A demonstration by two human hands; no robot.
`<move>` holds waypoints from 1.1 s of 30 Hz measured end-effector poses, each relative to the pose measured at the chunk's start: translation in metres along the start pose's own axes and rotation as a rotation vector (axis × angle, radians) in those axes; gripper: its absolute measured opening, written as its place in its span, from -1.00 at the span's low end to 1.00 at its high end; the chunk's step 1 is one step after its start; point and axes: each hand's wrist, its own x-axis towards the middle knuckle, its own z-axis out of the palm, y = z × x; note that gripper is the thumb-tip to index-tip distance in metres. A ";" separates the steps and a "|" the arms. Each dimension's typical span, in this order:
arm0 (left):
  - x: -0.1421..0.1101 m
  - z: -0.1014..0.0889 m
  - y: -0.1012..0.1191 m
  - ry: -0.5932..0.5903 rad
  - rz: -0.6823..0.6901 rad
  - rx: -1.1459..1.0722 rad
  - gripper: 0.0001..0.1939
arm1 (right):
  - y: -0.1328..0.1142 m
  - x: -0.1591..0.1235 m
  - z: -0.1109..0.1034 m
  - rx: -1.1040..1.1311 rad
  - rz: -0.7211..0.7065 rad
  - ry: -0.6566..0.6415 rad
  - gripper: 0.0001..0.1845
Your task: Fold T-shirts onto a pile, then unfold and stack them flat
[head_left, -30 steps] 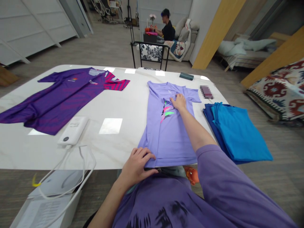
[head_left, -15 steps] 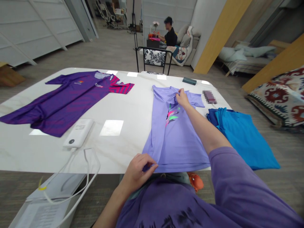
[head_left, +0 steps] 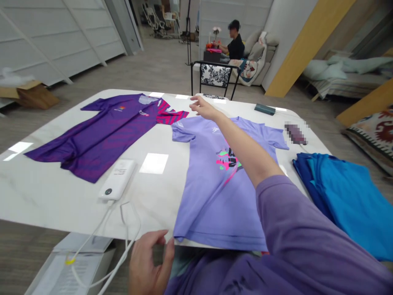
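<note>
A lavender T-shirt (head_left: 211,192) with a pink and green chest print lies spread flat on the white table (head_left: 46,192), both sleeves out. My right hand (head_left: 203,108) reaches across it with the fingers stretched out, open. It is just past the collar, near the shirt's left shoulder. My left hand (head_left: 150,262) is at the near table edge, beside the hem's left corner. Its fingers are loosely curved and apart, holding nothing.
A dark purple jersey (head_left: 101,135) with a pink striped sleeve lies at the left. A white power bank (head_left: 117,185) and its cable sit near the front edge. Blue garments (head_left: 346,200) lie at the right. A chair (head_left: 215,76) stands beyond the table, and a person (head_left: 235,41) sits far back.
The lavender shirt went from a narrow folded strip to fully spread, its left sleeve now out. My right hand moved left past the collar. My left hand let go of the hem.
</note>
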 end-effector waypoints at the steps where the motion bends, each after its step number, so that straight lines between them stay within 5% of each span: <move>1: 0.010 0.004 0.003 -0.064 0.072 0.002 -0.23 | 0.013 -0.014 -0.006 -0.096 0.025 0.013 -0.34; 4: 0.066 0.028 0.017 -0.224 0.234 0.011 -0.33 | 0.060 -0.075 -0.046 -0.386 0.130 0.038 -0.43; 7: 0.158 0.072 0.023 -0.271 0.265 -0.007 -0.50 | 0.102 -0.147 -0.103 -0.576 0.280 0.157 -0.42; 12: 0.341 0.175 0.026 -0.332 0.174 0.059 -0.52 | 0.152 -0.244 -0.187 -0.682 0.446 0.370 -0.22; 16: 0.426 0.252 0.027 -0.406 0.118 0.119 -0.45 | 0.188 -0.275 -0.217 -0.714 0.537 0.404 -0.13; 19: 0.449 0.281 0.015 -0.448 0.080 0.182 -0.36 | 0.216 -0.283 -0.224 -0.720 0.656 0.411 -0.08; 22: 0.468 0.292 -0.003 -0.482 0.074 0.237 -0.21 | 0.236 -0.283 -0.228 -0.735 0.786 0.441 0.00; 27: 0.493 0.294 -0.005 -0.508 0.126 0.310 -0.06 | 0.226 -0.270 -0.225 -0.787 0.837 0.513 0.07; 30: 0.471 0.290 0.012 -0.455 0.169 0.346 -0.08 | 0.190 -0.278 -0.204 -0.884 0.689 0.527 0.04; 33: 0.404 0.279 0.029 -0.451 0.236 0.369 -0.07 | 0.136 -0.324 -0.162 -0.892 0.549 0.409 0.08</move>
